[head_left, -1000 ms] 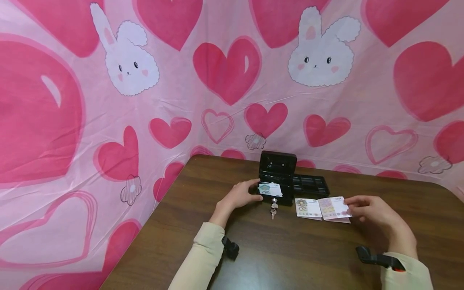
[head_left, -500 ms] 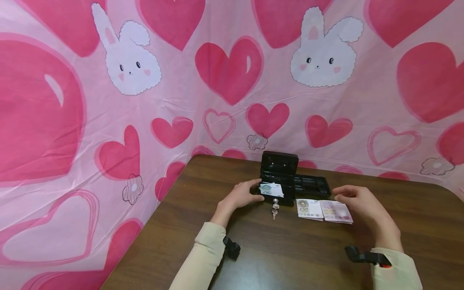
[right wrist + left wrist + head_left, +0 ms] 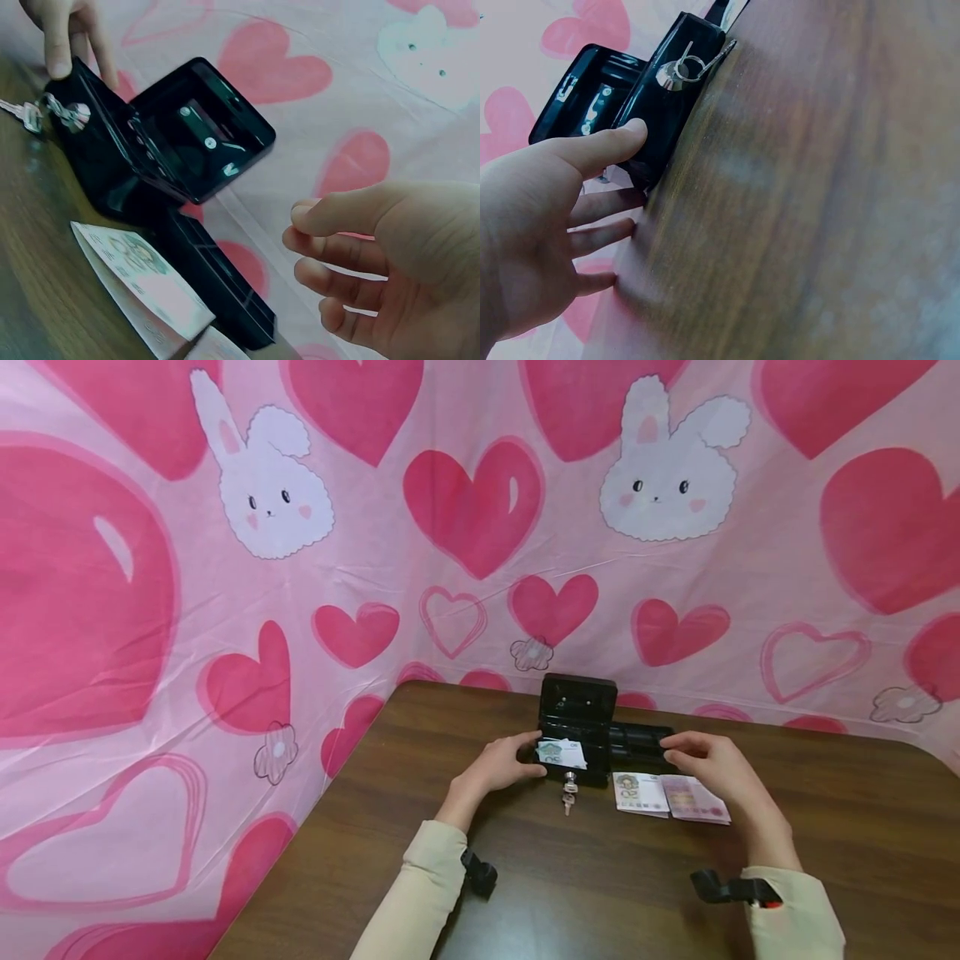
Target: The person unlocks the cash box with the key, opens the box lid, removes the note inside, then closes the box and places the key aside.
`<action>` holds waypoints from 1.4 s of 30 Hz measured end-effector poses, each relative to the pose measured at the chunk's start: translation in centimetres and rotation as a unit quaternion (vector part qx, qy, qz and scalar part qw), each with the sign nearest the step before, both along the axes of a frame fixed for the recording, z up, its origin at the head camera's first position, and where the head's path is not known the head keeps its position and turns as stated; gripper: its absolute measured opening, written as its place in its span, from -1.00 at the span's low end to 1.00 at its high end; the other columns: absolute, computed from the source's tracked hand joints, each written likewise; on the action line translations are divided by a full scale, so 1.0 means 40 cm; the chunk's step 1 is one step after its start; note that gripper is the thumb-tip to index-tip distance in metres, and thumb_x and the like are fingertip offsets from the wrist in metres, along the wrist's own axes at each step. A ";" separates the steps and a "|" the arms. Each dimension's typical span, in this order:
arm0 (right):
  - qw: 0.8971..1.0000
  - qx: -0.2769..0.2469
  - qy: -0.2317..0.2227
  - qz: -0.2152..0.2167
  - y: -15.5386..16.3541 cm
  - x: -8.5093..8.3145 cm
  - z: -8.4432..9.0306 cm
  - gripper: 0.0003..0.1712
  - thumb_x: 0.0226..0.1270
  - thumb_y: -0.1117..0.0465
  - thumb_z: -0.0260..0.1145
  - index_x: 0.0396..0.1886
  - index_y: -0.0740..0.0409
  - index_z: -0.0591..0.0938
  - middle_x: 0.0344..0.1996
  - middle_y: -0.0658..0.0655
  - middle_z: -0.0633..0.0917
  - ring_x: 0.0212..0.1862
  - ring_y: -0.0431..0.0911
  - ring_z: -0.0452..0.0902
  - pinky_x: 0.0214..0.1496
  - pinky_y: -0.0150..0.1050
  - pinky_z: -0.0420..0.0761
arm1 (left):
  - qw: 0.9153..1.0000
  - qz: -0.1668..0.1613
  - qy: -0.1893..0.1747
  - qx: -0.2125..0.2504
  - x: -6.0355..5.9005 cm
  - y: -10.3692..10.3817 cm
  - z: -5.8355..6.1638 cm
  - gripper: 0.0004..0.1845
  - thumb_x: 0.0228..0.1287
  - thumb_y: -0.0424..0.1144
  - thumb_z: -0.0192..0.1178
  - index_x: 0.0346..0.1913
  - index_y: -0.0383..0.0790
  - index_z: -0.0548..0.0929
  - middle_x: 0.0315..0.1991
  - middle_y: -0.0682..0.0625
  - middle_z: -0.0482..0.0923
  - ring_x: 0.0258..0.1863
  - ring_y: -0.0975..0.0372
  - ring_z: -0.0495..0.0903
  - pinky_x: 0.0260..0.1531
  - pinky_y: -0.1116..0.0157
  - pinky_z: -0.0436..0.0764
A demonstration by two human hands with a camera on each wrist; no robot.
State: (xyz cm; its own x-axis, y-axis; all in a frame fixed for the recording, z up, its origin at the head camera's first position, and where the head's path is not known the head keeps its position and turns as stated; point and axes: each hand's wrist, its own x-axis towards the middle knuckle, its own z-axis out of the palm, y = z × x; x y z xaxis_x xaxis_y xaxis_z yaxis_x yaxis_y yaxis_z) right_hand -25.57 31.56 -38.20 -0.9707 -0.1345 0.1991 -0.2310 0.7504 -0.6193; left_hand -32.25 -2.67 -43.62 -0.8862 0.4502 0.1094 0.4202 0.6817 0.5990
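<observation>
A small black cash box (image 3: 576, 752) stands on the brown table (image 3: 570, 893) with its lid (image 3: 578, 697) raised and a banknote (image 3: 559, 752) inside. Keys (image 3: 567, 792) hang from its front lock. My left hand (image 3: 501, 764) holds the box's front left corner, thumb on the front face (image 3: 639, 132) and fingers along the side. My right hand (image 3: 701, 762) hovers with relaxed fingers, holding nothing, over the black tray (image 3: 637, 742) and two banknotes (image 3: 667, 795) lying right of the box. The right wrist view shows the hand (image 3: 360, 270), lid (image 3: 202, 127), tray (image 3: 217, 289) and a note (image 3: 142, 277).
A pink sheet with hearts and rabbits (image 3: 465, 527) hangs close behind and to the left of the table. The table's left edge (image 3: 315, 810) runs diagonally. Bare wood lies in front of the box and far right.
My right hand has let go of the pink banknote, which now lies flat, and moved left and forward to above the tray. The left hand and box have stayed put.
</observation>
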 end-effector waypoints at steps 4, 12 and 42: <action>0.999 0.005 0.038 0.007 -0.029 -0.009 0.001 -0.66 0.41 0.11 0.29 0.03 0.24 0.70 -0.04 0.29 0.74 -0.19 -0.28 0.56 -0.16 -0.38 0.56 | 1.000 0.001 0.003 0.002 0.001 -0.003 0.000 -0.26 0.25 0.05 0.33 0.46 -0.01 0.38 0.34 -0.04 0.51 0.35 0.11 0.45 0.37 0.06 0.38; 0.999 0.005 0.038 0.019 -0.081 -0.015 -0.003 -0.67 0.42 0.08 0.29 0.01 0.21 0.71 -0.10 0.24 0.76 -0.18 -0.06 0.59 -0.12 -0.26 0.58 | 1.000 0.001 -0.004 0.002 0.005 -0.002 0.005 -0.26 0.26 0.07 0.32 0.47 0.02 0.37 0.35 -0.04 0.50 0.36 0.12 0.44 0.38 0.04 0.37; 1.000 0.009 0.002 0.016 -0.233 -0.113 -0.086 -0.72 0.37 0.15 0.30 -0.02 0.17 0.72 0.01 0.27 0.72 -0.03 0.10 0.60 0.07 0.13 0.58 | 1.000 -0.006 -0.018 0.007 0.005 0.001 0.003 -0.26 0.29 0.05 0.30 0.48 -0.01 0.34 0.37 -0.05 0.46 0.36 0.14 0.44 0.36 0.08 0.42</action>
State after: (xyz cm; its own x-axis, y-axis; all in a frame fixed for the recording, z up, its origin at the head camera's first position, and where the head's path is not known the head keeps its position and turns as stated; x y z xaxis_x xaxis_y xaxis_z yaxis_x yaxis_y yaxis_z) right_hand -30.09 22.25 -41.65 -0.9653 -0.1683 0.1995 -0.2564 0.7540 -0.6047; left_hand -32.03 -2.63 -43.51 -0.8842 0.4597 0.0828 0.4059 0.6685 0.6232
